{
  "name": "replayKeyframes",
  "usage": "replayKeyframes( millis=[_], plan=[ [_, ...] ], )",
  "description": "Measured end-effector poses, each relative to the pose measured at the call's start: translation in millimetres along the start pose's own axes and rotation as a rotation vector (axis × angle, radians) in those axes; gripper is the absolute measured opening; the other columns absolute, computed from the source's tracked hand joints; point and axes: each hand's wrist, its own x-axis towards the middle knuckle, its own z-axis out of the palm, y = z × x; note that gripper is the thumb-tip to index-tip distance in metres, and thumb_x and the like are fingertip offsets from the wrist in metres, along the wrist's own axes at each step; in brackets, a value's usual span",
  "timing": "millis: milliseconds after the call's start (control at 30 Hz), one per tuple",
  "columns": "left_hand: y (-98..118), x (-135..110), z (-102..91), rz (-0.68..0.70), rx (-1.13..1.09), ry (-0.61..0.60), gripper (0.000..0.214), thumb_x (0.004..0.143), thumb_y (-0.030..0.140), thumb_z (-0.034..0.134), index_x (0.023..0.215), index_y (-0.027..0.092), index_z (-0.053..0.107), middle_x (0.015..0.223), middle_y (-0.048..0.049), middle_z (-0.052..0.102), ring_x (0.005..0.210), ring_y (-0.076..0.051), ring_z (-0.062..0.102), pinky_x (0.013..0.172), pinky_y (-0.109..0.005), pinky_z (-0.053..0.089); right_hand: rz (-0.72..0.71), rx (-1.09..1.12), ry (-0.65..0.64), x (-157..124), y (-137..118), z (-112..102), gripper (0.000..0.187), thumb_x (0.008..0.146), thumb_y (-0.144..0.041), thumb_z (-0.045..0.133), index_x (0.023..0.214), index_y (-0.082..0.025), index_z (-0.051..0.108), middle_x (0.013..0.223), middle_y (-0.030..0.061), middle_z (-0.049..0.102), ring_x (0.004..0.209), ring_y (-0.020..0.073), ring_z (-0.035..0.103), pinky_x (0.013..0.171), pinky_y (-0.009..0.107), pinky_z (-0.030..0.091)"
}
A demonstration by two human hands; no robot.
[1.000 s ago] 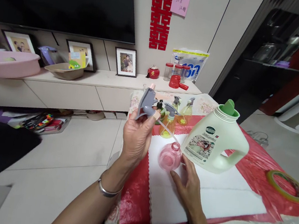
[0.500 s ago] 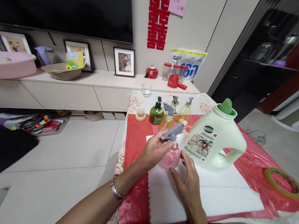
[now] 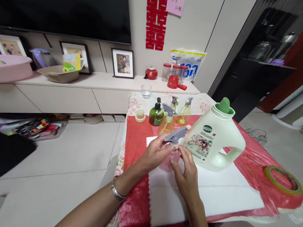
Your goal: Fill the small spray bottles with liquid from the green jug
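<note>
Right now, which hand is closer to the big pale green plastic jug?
Right. The right hand is just in front of the jug's left end, at the pink see-through bottle. The left hand is further left, at the grey plastic spray head.

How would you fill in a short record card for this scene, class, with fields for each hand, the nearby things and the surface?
Left hand: fingers at the base of the grey spray head
Right hand: fingers against the pink bottle, near its neck
Spray head: on top of the bottle; how tightly it sits cannot be told
Beside the bottle: large pale green jug, upright
Behind: green pump bottle, orange spray bottle
Far right: roll of tape
Surface: white sheet over red cover
</note>
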Motion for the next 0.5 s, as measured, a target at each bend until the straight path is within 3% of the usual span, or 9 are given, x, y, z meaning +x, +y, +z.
replayKeyframes(
  millis=[267,367,500],
  plan=[
    [-8.4,1.2,0.2,-0.044,-0.121,-0.020,0.039,0.084,0.042,0.072,0.114,0.019,0.066,0.108,-0.0075,0.072,0.101,-0.021,0.066,0.092,-0.032,0.052,-0.002,-0.010,-0.002,-1.1,2.4,1.7,0.044,0.100,-0.037,0.053,0.141,-0.019,0.051,0.137,0.0118,0.054,0.128,0.0222,0.052,0.108,0.040,0.048],
    [-7.1,0.9,1.8,-0.048,-0.158,0.001,0.040,0.083,0.041,0.073,0.116,0.019,0.066,0.109,-0.0071,0.073,0.100,-0.021,0.066,0.090,-0.032,0.052,0.001,-0.020,-0.003,-3.4,5.7,6.9,0.056,0.096,-0.043,0.060,0.144,-0.018,0.047,0.140,0.0130,0.052,0.130,0.0247,0.050,0.109,0.043,0.047],
    [-0.1,0.6,0.9,0.009,-0.028,0.003,0.032,0.088,0.032,0.066,0.118,0.021,0.066,0.114,-0.0067,0.071,0.106,-0.021,0.064,0.094,-0.032,0.050,0.006,-0.023,-0.008,-7.2,10.8,15.0,0.074,0.090,-0.049,0.068,0.150,-0.018,0.038,0.141,0.0148,0.051,0.130,0.0271,0.051,0.109,0.046,0.047]
  ],
)
